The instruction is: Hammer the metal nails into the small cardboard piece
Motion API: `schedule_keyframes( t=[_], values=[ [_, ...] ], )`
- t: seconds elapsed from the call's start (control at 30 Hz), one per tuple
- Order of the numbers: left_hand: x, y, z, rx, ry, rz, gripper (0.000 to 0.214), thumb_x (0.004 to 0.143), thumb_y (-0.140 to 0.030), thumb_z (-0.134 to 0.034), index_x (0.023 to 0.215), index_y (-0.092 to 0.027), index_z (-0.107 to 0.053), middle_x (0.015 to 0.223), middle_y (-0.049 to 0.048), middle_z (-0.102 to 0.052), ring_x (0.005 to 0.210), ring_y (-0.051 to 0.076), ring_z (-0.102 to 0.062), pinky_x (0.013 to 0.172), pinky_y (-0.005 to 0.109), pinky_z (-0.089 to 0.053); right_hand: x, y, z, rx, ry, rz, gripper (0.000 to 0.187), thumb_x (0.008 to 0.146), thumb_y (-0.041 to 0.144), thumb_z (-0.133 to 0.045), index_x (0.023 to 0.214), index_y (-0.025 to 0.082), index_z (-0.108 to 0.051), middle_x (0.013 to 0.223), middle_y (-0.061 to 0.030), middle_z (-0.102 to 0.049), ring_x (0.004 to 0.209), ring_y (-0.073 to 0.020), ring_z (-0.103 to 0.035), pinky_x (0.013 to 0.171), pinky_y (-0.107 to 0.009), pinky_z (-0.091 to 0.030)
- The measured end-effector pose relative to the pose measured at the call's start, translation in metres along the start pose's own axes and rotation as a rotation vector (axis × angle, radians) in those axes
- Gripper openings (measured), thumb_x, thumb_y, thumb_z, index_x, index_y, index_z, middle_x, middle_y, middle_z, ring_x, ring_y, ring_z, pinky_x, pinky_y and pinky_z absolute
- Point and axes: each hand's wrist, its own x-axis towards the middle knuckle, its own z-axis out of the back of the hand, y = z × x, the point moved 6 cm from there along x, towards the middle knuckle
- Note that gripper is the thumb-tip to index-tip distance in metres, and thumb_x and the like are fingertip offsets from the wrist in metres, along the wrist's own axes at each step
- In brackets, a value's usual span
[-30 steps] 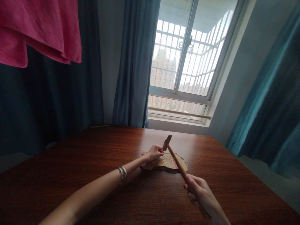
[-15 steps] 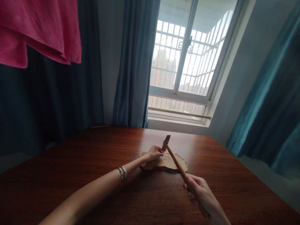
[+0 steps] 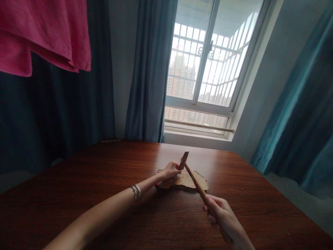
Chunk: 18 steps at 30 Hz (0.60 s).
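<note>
My right hand (image 3: 218, 210) is wrapped around the wooden handle of a hammer (image 3: 195, 184), whose dark metal head is raised close to my left fingertips. Over the left part of a tan, ragged-edged board (image 3: 188, 181) is my left hand (image 3: 171, 170), with thumb and fingers pinched together. What those fingers hold, if anything, is too small and partly hidden by the hammer head. Many small dark holes or dots cover the board's surface. It lies flat on the brown wooden table (image 3: 117, 215).
Behind the table is a barred window (image 3: 203, 69) with a blue curtain (image 3: 147, 76) at its left. Another curtain (image 3: 299, 104) hangs on the right. A pink cloth (image 3: 52, 34) hangs at the upper left, above the table.
The hammer head has dipped very slightly towards my left fingers. My left hand and the board stay in place.
</note>
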Motion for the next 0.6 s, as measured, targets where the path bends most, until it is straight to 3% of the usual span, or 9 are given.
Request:
schedule_keyframes(
  t=[0.4, 0.6],
  values=[
    [-0.004, -0.006, 0.004, 0.057, -0.025, 0.037, 0.025, 0.063, -0.031, -0.054, 0.065, -0.009, -0.067, 0.055, -0.0014, -0.054, 0.056, 0.011, -0.045, 0.051, 0.020, -0.028, -0.001, -0.003, 0.006, 0.019, -0.021, -0.003, 0.042, 0.068, 0.057, -0.056, 0.077, 0.016, -0.054, 0.064, 0.0027, -0.049, 0.038, -0.0019, -0.033, 0.030, -0.014, -0.022],
    [-0.003, -0.009, 0.004, 0.074, -0.006, -0.015, 0.025, 0.064, -0.028, -0.053, 0.072, -0.009, -0.069, 0.062, 0.0005, -0.061, 0.060, 0.012, -0.050, 0.054, 0.019, -0.033, -0.003, 0.003, 0.028, -0.078, -0.110, 0.056, 0.032, 0.068, 0.047, -0.060, 0.069, 0.016, -0.055, 0.053, 0.0048, -0.045, 0.037, -0.0037, -0.034, 0.031, -0.016, -0.023]
  ],
)
